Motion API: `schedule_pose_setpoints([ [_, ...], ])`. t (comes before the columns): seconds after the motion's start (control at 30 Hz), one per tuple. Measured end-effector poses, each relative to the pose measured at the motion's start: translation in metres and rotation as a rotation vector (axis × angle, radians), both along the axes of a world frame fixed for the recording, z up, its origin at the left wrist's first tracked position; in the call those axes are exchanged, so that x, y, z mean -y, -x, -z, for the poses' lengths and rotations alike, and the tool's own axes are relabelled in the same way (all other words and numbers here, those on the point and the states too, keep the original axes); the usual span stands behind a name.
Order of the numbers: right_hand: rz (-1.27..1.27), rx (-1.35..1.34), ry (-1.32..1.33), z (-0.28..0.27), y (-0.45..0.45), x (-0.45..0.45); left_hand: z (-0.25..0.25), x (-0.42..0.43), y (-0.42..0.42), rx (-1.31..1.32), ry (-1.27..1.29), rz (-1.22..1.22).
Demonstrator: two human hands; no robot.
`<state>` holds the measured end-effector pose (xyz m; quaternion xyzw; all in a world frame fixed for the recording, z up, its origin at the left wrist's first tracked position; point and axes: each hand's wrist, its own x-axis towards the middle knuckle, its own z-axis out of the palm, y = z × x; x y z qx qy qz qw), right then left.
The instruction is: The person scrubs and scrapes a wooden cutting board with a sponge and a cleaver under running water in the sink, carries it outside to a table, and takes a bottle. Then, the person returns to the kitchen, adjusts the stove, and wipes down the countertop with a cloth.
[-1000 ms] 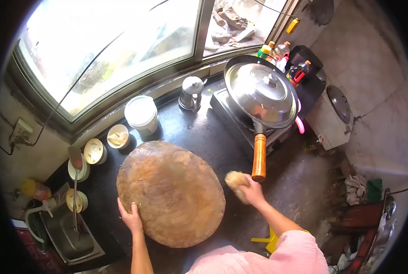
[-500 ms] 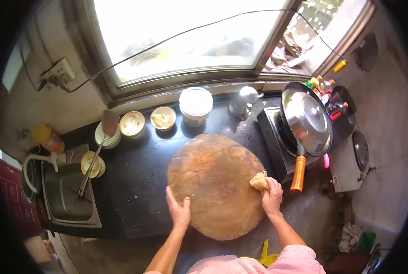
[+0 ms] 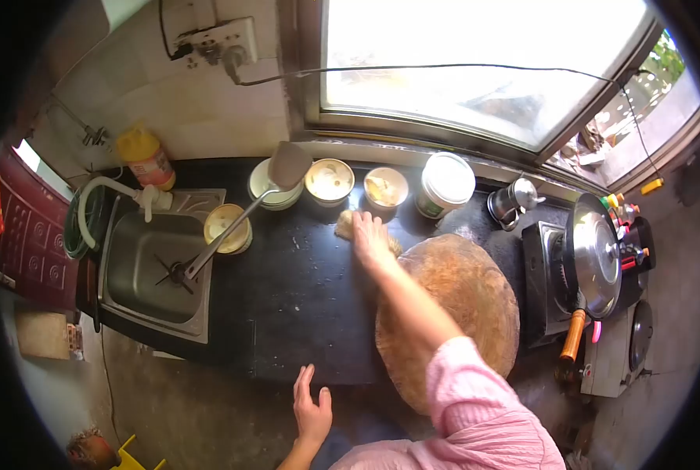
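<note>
My right hand [image 3: 371, 237] is stretched far forward over the black countertop [image 3: 287, 313], pressing a tan, fibrous loofah scrubber [image 3: 344, 225] onto it just in front of the bowls. Parts of the scrubber stick out on both sides of the fingers. Under my right forearm lies a big round wooden chopping board [image 3: 463, 290], its surface worn and brown. Near the counter's front edge, my left hand [image 3: 312, 411] is held in the air with fingers and thumb apart, holding nothing.
Along the back stand several bowls, one of them a bowl with pale food [image 3: 386, 189], and a white tub [image 3: 446, 186]. A spatula [image 3: 232, 227] leans across bowls beside the sink [image 3: 150, 266]. On the right, a wok [image 3: 593, 251] sits on the stove [image 3: 546, 274] near a metal pot [image 3: 514, 202].
My right hand has carried the scrubber from the board's right edge to the counter left of the board. My left hand has let go of the board's edge. The view has swung left.
</note>
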<state>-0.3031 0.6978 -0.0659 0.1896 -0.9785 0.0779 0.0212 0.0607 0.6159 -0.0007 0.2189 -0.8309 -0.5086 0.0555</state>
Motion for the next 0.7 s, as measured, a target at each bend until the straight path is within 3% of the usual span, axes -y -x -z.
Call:
schedule_pose_setpoints([
  [0.03,0.095,-0.119,0.035,0.017,-0.021,0.012,0.002,0.006,-0.01,0.004,-0.002,-0.018],
  [0.1,-0.145,-0.042,-0.158,0.008,-0.073,0.039,0.003,0.013,-0.024,0.009,-0.014,-0.054],
  [0.2,-0.57,0.212,0.164,-0.012,-0.115,0.036,-0.002,0.026,-0.034,0.002,-0.058,-0.098],
  [0.23,-0.535,0.231,0.268,0.003,-0.1,0.032,-0.002,0.031,-0.036,0.002,-0.077,-0.119],
  [0.27,-0.299,0.337,0.347,-0.003,-0.08,0.031,0.001,0.038,-0.042,0.009,-0.066,-0.143],
  [0.33,-0.1,0.111,0.379,-0.014,-0.033,0.026,0.011,0.053,-0.056,0.022,-0.046,-0.191],
  [0.37,0.03,-0.089,0.259,-0.007,-0.023,0.027,0.014,0.059,-0.062,0.049,-0.07,-0.247],
  [0.43,0.174,-0.176,0.233,0.019,-0.04,0.06,0.029,0.071,-0.076,0.085,-0.106,-0.33],
  [0.5,-0.124,-0.193,0.144,0.046,-0.094,0.096,0.022,0.078,-0.078,0.076,-0.134,-0.354],
  [0.57,-0.427,0.097,0.212,0.013,-0.142,0.117,0.016,0.087,-0.084,0.048,-0.142,-0.368],
  [0.63,-0.498,0.115,0.319,0.014,-0.133,0.12,0.015,0.098,-0.094,0.019,-0.125,-0.367],
  [0.67,-0.337,0.141,0.442,0.005,-0.114,0.123,0.017,0.104,-0.102,0.029,-0.12,-0.387],
  [0.7,-0.384,0.025,0.546,0.029,-0.072,0.121,0.019,0.111,-0.112,0.041,-0.114,-0.407],
])
